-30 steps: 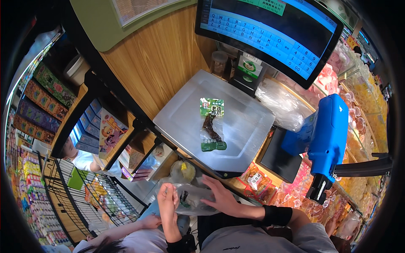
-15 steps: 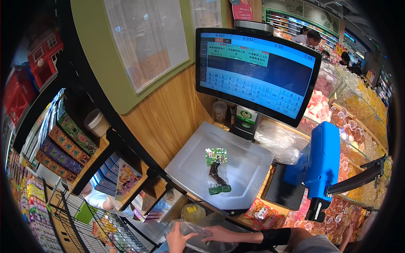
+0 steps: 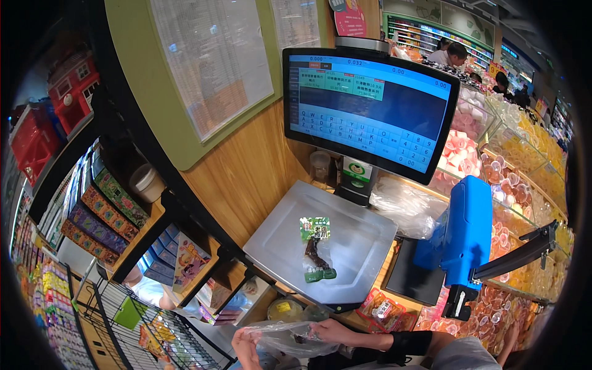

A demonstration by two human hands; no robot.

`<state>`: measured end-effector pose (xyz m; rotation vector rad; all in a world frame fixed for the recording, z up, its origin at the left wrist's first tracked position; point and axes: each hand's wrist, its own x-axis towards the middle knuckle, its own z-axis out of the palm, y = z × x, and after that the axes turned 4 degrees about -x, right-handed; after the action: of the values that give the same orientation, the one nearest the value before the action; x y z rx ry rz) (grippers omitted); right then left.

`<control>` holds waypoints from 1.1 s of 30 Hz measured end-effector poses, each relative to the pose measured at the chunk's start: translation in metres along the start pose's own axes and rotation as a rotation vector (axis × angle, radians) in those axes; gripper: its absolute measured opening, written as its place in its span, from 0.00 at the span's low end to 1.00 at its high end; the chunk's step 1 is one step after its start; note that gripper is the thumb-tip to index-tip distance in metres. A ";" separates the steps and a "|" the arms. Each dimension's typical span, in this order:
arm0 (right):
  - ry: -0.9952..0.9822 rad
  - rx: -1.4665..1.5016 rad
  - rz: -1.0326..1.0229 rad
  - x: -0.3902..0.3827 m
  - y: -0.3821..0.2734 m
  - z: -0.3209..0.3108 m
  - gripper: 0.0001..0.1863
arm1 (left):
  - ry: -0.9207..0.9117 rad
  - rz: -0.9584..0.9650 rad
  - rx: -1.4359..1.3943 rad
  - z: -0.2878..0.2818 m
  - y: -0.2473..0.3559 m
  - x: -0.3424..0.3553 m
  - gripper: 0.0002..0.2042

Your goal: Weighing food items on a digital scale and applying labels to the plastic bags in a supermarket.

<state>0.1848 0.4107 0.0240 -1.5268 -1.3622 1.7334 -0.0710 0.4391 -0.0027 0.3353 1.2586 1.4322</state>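
Note:
At the lower edge, a clear plastic bag (image 3: 280, 340) is stretched between my two hands. My left hand (image 3: 245, 346) grips its left side, fingers closed on the film. My right hand (image 3: 333, 332) pinches the opposite side. A small dark item (image 3: 300, 339) shows through the film; its kind is unclear. Beyond my hands, a vacuum-sealed snack pack (image 3: 317, 250) lies on the metal weighing plate (image 3: 271, 240) of a scale. The pack has a green and white top, a dark meaty piece under clear film, and a green lower end.
Behind the plate stands a touchscreen (image 3: 370, 111). To its right are loose plastic bags (image 3: 407, 206) and a blue device (image 3: 465, 234) with a black arm. Red snack packs (image 3: 387, 310) lie near the plate's front corner. A wire cart (image 3: 154, 333) is at lower left.
My hands have moved apart, drawing the bag wider. The left hand shifted left and the right hand slightly right. The pack on the plate stayed put.

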 end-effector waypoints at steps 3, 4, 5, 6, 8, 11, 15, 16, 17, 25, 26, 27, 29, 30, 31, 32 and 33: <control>0.015 0.018 -0.019 -0.007 -0.001 -0.003 0.22 | 0.058 -0.096 -0.148 0.004 0.006 0.002 0.05; 0.030 0.014 -0.029 -0.007 0.001 -0.006 0.22 | 0.060 -0.091 -0.148 0.004 0.008 0.003 0.05; 0.047 0.009 -0.038 -0.008 0.001 -0.007 0.22 | 0.011 -0.113 -0.135 0.005 0.010 0.004 0.05; 0.072 0.035 -0.015 -0.012 -0.007 -0.010 0.22 | -0.039 -0.135 -0.122 0.007 0.012 0.004 0.05; 0.105 0.061 -0.046 -0.008 -0.004 -0.010 0.22 | -0.077 -0.143 -0.079 0.012 0.020 -0.001 0.04; 0.146 0.132 -0.102 -0.008 -0.011 -0.016 0.22 | -0.148 -0.175 0.064 0.017 0.030 -0.008 0.04; 0.155 0.283 0.025 -0.006 -0.022 -0.020 0.22 | -0.215 -0.257 0.246 0.033 0.040 -0.023 0.13; 0.165 0.270 -0.009 -0.003 -0.021 -0.020 0.23 | -0.216 -0.256 0.247 0.037 0.043 -0.027 0.13; 0.174 0.257 -0.042 -0.001 -0.019 -0.020 0.23 | -0.280 -0.294 0.205 0.040 0.046 -0.030 0.15; 0.033 0.083 -0.022 -0.008 -0.019 -0.019 0.26 | -0.501 -0.386 -0.273 0.028 0.046 -0.028 0.19; -0.032 0.041 0.015 -0.009 -0.021 -0.019 0.26 | -0.491 -0.414 -0.481 0.026 0.046 -0.028 0.19; -0.030 0.040 0.016 -0.012 -0.025 -0.019 0.26 | -0.476 -0.441 -0.689 0.025 0.045 -0.028 0.20; -0.049 -0.032 -0.049 -0.019 -0.034 -0.017 0.24 | -0.486 -0.421 -0.743 0.025 0.047 -0.029 0.19; -0.046 -0.034 -0.049 -0.019 -0.034 -0.016 0.24 | -0.438 -0.382 -0.737 0.027 0.049 -0.029 0.19; -0.030 -0.070 -0.125 -0.020 -0.032 -0.013 0.23 | -0.388 -0.344 -0.731 0.028 0.051 -0.030 0.19; -0.017 -0.107 -0.201 -0.023 -0.035 -0.012 0.22 | -0.389 -0.346 -0.734 0.027 0.052 -0.027 0.19; -0.015 -0.109 -0.198 -0.025 -0.041 -0.012 0.22 | -0.450 -0.317 -0.695 0.025 0.054 -0.023 0.18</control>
<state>0.1924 0.4111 0.0727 -1.3845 -1.5812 1.5754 -0.0730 0.4435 0.0613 -0.0246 0.3849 1.3282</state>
